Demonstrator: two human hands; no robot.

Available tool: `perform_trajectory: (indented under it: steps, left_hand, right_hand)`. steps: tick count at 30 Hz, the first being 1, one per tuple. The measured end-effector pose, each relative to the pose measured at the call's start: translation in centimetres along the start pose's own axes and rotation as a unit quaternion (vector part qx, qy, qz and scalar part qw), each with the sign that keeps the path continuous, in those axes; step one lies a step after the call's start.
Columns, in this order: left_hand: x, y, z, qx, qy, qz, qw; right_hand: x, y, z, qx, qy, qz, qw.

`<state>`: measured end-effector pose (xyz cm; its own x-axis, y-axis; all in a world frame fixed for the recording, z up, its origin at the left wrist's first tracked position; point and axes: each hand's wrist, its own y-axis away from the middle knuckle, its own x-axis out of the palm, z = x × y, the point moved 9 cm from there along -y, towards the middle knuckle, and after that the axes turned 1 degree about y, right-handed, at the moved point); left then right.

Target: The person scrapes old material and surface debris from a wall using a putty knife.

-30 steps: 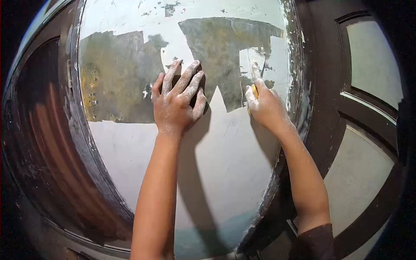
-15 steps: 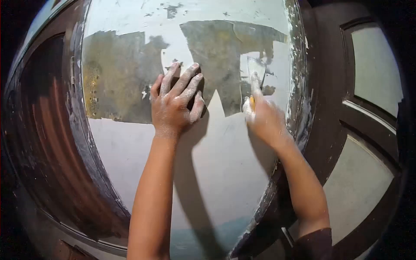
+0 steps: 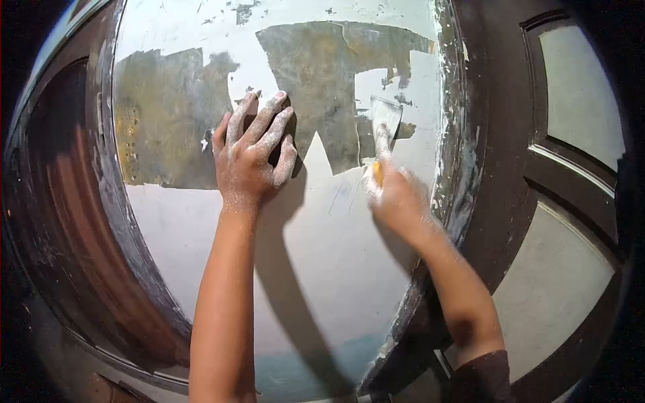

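My left hand [image 3: 254, 151], dusted with white powder, lies against the panel with its fingers spread. It rests where white coating meets a bare grey-brown patch [image 3: 316, 74]. My right hand [image 3: 401, 201] grips a putty knife [image 3: 388, 113], its index finger stretched along the tool toward the blade. A bit of yellow handle shows at the grip, while the rest is hidden in the hand. The wide blade points up and lies at the panel, over white coating beside the right part of the bare patch. White dust coats the right fingers too.
A ragged, paint-flecked dark edge [image 3: 453, 127] borders the white panel [image 3: 322, 269] on the right. Dark framework with pale inset panes [image 3: 581, 94] stands beyond it. On the left is a dark brown panelled surface [image 3: 80, 221]. My left arm casts a shadow down the panel.
The putty knife and right hand have moved a little down along the panel. My left hand keeps its place on the surface. The whole view has shifted slightly.
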<state>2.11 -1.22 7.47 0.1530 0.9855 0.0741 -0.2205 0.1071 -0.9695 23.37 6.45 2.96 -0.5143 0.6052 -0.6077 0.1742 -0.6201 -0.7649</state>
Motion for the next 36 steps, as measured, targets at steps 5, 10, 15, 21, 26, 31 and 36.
perform_trajectory:
  steps: [5,10,15,21,26,31,36]
  left_hand:
    - [-0.1,-0.1,-0.1,-0.001,-0.013,-0.002,1.0]
    - [0.0,0.2,0.1,-0.008,-0.011,-0.011,1.0]
    - [-0.1,-0.1,-0.1,0.006,-0.008,-0.005,1.0]
    - [-0.1,0.1,-0.1,0.005,-0.008,-0.004,1.0]
    - [-0.1,-0.2,-0.2,0.004,-0.017,0.003,1.0]
    - [0.0,0.0,0.1,-0.006,-0.001,0.003,1.0]
    - [0.0,0.0,0.0,-0.009,-0.013,0.007,1.0]
  right_hand:
    - [-0.4,-0.7,0.1,0.021,0.007,0.029,0.999]
    - [0.7,1.1,0.6,0.053,0.013,0.054,0.997]
    - [-1.3,-0.5,-0.9,0.032,0.002,-0.006,0.999]
    - [0.5,0.7,-1.7,0.042,0.024,0.034,0.998]
    - [-1.0,-1.2,-2.4,-0.007,0.009,-0.043,0.999]
    - [-0.4,0.3,-2.5,0.046,-0.039,0.018,0.998]
    - [-0.3,0.5,-3.3,0.032,-0.01,-0.045,0.998]
